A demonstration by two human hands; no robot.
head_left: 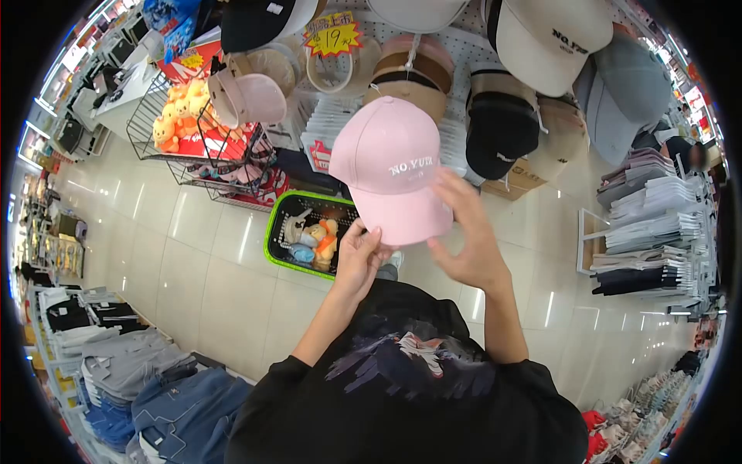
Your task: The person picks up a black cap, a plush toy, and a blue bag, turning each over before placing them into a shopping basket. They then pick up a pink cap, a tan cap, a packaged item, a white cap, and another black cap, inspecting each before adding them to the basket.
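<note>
A pink baseball cap (386,143) with white lettering is held up in front of me, its brim pointing down toward my body. My left hand (358,261) pinches the brim's left corner, thumb on top and fingers underneath. At the cap's right side is my right hand (470,243), its thumb and fingers spread apart, with the fingertips right at the cap's edge. Below and to the left, a black shopping basket with a green rim (270,246) stands on the floor, holding a plush toy (325,241) in orange and a few small items.
Caps hang on the pegboard ahead, among them a black cap (501,135) and a cream cap (553,42). A yellow price sign (332,34) hangs there too. Plush toys fill a wire rack (147,147) at left. Folded clothes (649,216) are stacked right, denim garments (185,410) lower left.
</note>
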